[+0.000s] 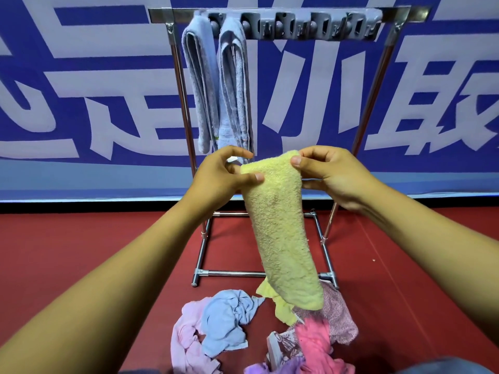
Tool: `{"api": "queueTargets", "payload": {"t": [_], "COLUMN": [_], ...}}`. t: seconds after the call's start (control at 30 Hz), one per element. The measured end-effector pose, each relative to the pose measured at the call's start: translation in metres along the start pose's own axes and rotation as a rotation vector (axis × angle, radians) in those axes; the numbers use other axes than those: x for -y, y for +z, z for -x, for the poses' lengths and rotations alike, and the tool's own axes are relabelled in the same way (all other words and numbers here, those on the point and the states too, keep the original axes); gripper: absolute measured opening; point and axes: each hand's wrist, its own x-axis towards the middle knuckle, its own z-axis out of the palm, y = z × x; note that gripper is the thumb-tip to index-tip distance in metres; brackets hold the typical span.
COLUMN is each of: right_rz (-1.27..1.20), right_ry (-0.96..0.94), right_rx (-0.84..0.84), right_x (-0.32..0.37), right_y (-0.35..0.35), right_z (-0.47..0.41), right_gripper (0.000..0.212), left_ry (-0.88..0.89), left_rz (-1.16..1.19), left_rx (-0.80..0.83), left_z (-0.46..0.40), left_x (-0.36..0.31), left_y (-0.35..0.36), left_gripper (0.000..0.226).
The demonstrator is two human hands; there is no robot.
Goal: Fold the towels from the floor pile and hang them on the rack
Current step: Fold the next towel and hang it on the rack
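Head view: the left hand (226, 174) and the right hand (328, 172) both pinch the top of the yellow towel (280, 228) with their fingers, and it hangs above the floor pile (259, 330). Line up the edges evenly, then drape it on the rack (291, 14) beside the two blue towels (216, 85).

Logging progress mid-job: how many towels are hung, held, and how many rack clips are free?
Hung on rack: 2, blue-grey towels
Held in hands: 1, yellow towel
Free clips: 4, first at
Total towels: 3
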Motion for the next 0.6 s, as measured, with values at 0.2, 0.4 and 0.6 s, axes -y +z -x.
{"api": "queueTargets", "payload": {"t": [0.2, 0.4, 0.6], "right_rz": [0.139, 0.17, -0.016], "right_ry": [-0.097, -0.148, -0.049], "right_rx": [-0.041, -0.077, 0.0], "right_x": [0.0052, 0.0079, 0.0068], "right_y": [0.0, 0.0026, 0.0018], "right_z": [0.0004, -0.0043, -0.0034], "right_gripper": [0.005, 0.012, 0.019], "left_ry": [0.039, -0.006, 0.012], "left_rz": [0.07, 0.186, 0.128], "left_rx": [0.075, 0.201, 0.16], "left_z": [-0.0009, -0.001, 0.0003], "left_x": [-0.0057, -0.0029, -0.0044], "left_y": [-0.0002, 0.0017, 0.0014], "left_gripper": [0.028, 0.077, 0.102]}}
